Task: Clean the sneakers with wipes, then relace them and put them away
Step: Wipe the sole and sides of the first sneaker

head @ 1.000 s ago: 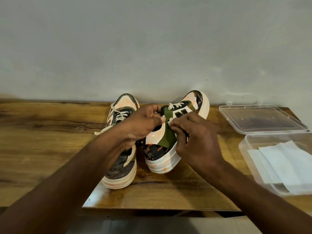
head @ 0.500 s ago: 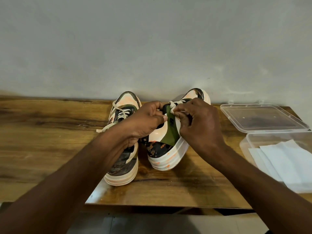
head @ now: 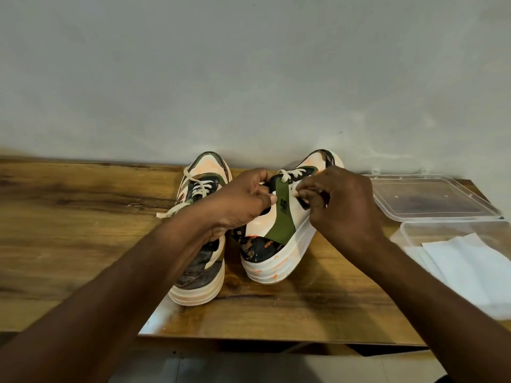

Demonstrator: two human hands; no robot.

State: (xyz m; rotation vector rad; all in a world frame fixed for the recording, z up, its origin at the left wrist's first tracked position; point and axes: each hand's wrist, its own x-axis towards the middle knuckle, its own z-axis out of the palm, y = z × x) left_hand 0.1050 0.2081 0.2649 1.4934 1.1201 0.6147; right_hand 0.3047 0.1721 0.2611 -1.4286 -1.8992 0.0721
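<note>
Left hand point(head: 243, 201) grips the right sneaker point(head: 279, 230) collar, steadying it. Right hand point(head: 343, 205) pinches its lace point(head: 287, 174) by the eyelets, apparently threading. Wipes point(head: 470, 272) lie right of it.

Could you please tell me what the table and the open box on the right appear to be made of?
Table: looks like wood with a glossy varnish; visible grain, dark streaks and a bright reflection near its front edge. Box: apparently clear, thin plastic; the tabletop shows through its hinged lid.
</note>
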